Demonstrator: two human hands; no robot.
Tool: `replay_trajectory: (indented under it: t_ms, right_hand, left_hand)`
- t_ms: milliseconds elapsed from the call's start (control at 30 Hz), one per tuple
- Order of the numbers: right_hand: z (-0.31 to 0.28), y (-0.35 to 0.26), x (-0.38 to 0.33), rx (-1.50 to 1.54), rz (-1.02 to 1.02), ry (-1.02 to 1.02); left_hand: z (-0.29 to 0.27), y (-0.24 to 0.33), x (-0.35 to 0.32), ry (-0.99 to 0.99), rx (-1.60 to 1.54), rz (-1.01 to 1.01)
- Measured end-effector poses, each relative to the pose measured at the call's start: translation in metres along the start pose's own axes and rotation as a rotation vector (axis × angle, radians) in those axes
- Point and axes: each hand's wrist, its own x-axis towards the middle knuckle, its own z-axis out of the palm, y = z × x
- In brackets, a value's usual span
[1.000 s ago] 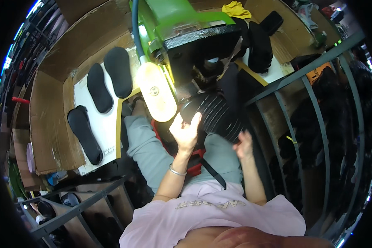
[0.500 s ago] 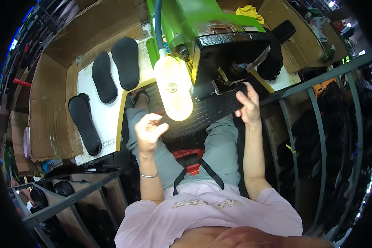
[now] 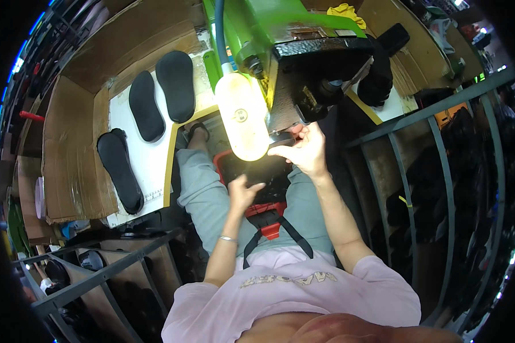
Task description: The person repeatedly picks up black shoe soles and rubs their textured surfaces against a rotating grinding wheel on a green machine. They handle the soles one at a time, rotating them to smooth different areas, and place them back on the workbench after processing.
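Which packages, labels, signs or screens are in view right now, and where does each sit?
Flattened cardboard sheet: brown, lining the left side of the white bench.
Round label: small dark disc on the pale oval lamp cover under the green machine.
Printed lettering: pale, across the pink shirt's chest.
No screens or signs can be made out.

A green machine [image 3: 280,23] and pale yellow lamp [image 3: 243,117] sit above the right hand [image 3: 306,151]. Black soles [image 3: 146,106] lie on white board [image 3: 149,160], left of the left hand [image 3: 243,191].
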Motion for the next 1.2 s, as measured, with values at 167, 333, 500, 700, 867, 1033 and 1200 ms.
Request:
replay_trajectory:
  t_ms: [167, 333, 500, 700, 867, 1033, 1200]
  right_hand:
    - [0.001, -0.03, -0.013, -0.245, -0.102, -0.005]
    - [0.013, -0.105, -0.042, -0.31, -0.309, -0.361]
    - [0.088, -0.096, -0.004, 0.029, -0.839, -0.342]
    - [0.228, -0.007, 0.081, -0.234, -0.856, -0.436]
    - [0.212, 0.05, 0.044, -0.339, -0.717, -0.564]
    - [0.137, 0.071, -0.021, -0.255, -0.381, -0.559]
    - [0.073, 0.065, -0.074, -0.025, 0.163, -0.424]
  left_hand:
    - [0.068, 0.025, -0.003, -0.104, -0.098, -0.077]
    - [-0.044, 0.063, -0.022, 0.197, 0.334, 0.417]
    - [-0.21, 0.098, -0.059, 0.912, 0.966, 0.269]
    - [-0.259, 0.076, -0.046, 0.903, 0.954, -0.084]
    - [-0.269, 0.063, -0.053, 1.116, 0.762, 0.194]
    - [-0.259, 0.09, -0.069, 1.154, 0.45, 0.342]
    - [-0.207, 0.14, -0.064, 1.118, 0.526, 0.552]
